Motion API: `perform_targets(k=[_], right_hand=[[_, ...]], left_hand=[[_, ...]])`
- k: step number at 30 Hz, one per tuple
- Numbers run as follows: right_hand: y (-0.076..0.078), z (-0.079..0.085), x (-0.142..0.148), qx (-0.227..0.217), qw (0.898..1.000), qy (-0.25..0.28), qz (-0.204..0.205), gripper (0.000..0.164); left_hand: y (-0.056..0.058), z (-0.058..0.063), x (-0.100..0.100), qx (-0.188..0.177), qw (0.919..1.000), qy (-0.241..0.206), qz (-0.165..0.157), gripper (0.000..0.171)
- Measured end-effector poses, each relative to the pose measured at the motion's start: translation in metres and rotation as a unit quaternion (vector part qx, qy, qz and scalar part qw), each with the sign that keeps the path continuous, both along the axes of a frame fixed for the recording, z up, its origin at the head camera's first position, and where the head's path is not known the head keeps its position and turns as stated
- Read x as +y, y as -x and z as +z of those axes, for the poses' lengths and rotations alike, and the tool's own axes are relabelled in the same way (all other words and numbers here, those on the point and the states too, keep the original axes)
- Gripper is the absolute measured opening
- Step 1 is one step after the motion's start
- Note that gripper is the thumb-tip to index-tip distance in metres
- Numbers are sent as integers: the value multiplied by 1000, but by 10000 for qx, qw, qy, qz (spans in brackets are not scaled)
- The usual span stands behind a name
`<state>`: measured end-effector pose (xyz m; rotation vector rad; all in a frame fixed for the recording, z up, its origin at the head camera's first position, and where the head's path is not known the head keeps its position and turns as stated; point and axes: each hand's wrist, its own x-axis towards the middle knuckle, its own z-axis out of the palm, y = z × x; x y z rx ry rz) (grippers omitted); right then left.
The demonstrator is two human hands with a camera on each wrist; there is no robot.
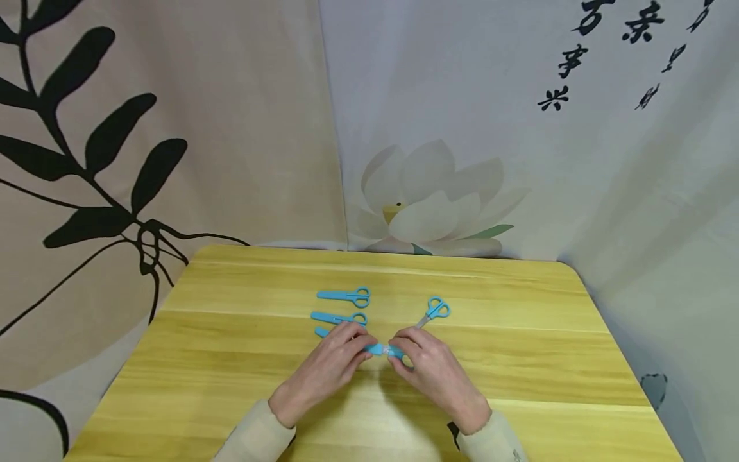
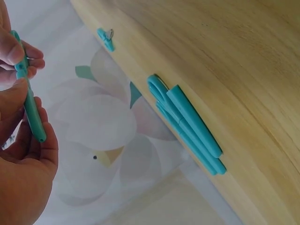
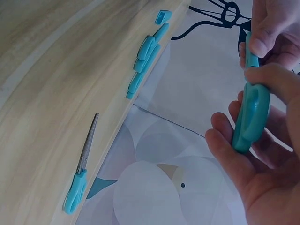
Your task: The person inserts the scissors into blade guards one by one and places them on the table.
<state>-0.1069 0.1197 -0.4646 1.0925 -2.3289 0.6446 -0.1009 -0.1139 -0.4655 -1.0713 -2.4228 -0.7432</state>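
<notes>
My left hand (image 1: pixel 335 359) pinches the light-blue blade cover (image 2: pixel 35 119) of a pair of scissors. The blue finger loops of those scissors (image 3: pixel 255 112) are gripped by my right hand (image 1: pixel 433 369). A short stretch of silver blade shows between cover and handle in the head view. Beyond my left hand lie two covered blue scissors, the farther pair (image 1: pixel 340 296) and the nearer pair (image 1: pixel 331 317). A loose blue cover (image 1: pixel 321 332) is partly hidden by that hand. Bare-bladed scissors (image 1: pixel 439 308) lie just past my right fingers.
The yellow wooden table (image 1: pixel 519 359) has rounded far corners. Right behind its far edge hangs a curtain (image 1: pixel 260 128) printed with dark leaves, a pale lotus and black characters.
</notes>
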Motion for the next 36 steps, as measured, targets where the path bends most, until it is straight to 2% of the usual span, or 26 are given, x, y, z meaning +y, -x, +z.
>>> perform_targets(k=[9, 36], right_hand=[[-2, -1, -1, 21, 10000, 52, 32, 24], [-4, -1, -4, 15, 10000, 62, 63, 22]], left_hand=[[0, -3, 0, 201, 9998, -32, -86, 16], [-4, -2, 4, 75, 9999, -65, -38, 15]])
